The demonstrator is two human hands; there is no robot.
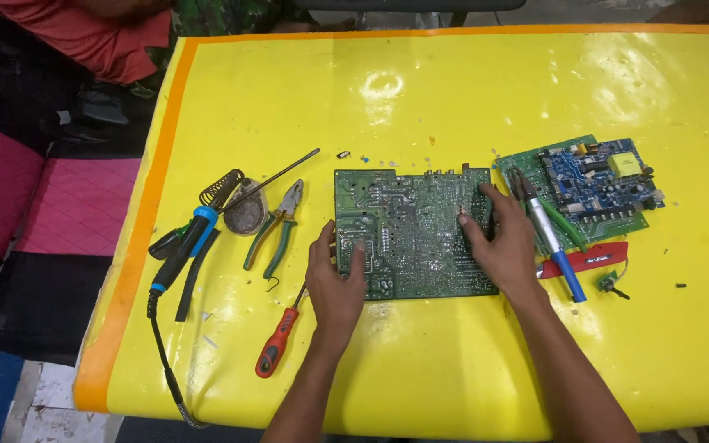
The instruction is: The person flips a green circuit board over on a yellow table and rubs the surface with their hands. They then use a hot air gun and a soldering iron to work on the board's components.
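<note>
On the yellow table (453, 98), both hands press a green, solder-side-up circuit board (412, 234).

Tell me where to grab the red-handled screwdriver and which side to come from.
Grip the red handle of the red-handled screwdriver, probably from above, fingers closing across its width. It lies flat on the yellow table, slanted, handle toward the near edge and shaft running up under the left hand. The handle is the thick, bare part; the left hand hides the tip, so lift from the near-left side.
</note>
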